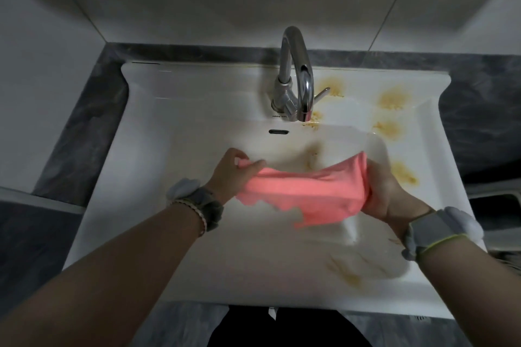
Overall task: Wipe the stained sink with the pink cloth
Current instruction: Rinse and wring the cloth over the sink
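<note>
**Pink cloth stretched between both hands over the stained sink**

The pink cloth [304,191] is held over the basin of the white sink [174,127], pulled wide between the two hands. It is seen as a bright coral band that sags in the middle, with a wavy lower edge hanging loose. Its weave is washed out by the light falling on it.

The left corner is pinched by the grip of the left hand [234,175], with the fingers curled over the fabric. The right end is bunched in the grip of the right hand [386,191], which is closed round it.

Yellow-brown stains [393,97] are scattered on the ledge right of the tap [296,76], along the right rim, on the basin wall just behind the cloth, and near the front right corner.

The fingertips of the right hand are hidden behind the cloth, and part of the basin floor is covered by it. Whether the cloth touches the basin cannot be told. The front-right marks are smeared by blur, and the lettering at the tap's base is too small to be read. The dark counter [81,127] around the sink is dimly lit, with little detail to be made out.
</note>
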### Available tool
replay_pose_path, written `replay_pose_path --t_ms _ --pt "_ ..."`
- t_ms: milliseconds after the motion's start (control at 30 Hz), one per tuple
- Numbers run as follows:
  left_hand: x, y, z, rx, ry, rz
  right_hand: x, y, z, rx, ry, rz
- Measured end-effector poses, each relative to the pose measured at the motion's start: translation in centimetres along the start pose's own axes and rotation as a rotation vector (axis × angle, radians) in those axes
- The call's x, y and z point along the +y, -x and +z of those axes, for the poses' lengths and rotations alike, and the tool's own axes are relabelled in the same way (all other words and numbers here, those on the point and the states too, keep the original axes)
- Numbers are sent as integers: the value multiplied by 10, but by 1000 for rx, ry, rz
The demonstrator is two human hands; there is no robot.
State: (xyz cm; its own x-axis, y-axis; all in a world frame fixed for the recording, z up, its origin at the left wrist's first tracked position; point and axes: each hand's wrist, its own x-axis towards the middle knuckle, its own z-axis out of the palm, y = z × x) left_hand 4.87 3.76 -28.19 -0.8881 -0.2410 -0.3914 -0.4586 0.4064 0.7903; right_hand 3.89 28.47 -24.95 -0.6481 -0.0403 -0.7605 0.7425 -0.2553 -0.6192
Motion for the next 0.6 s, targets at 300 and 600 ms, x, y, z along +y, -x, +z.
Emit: replay_pose_path --t_ms 300,600 --pt "-17 1 -17 -347 228 -334 1 -24 -7 239 547 -314" --pt "-3 -10 -20 -240 -92 202 -3 -26 -4 -24 1083 -408"
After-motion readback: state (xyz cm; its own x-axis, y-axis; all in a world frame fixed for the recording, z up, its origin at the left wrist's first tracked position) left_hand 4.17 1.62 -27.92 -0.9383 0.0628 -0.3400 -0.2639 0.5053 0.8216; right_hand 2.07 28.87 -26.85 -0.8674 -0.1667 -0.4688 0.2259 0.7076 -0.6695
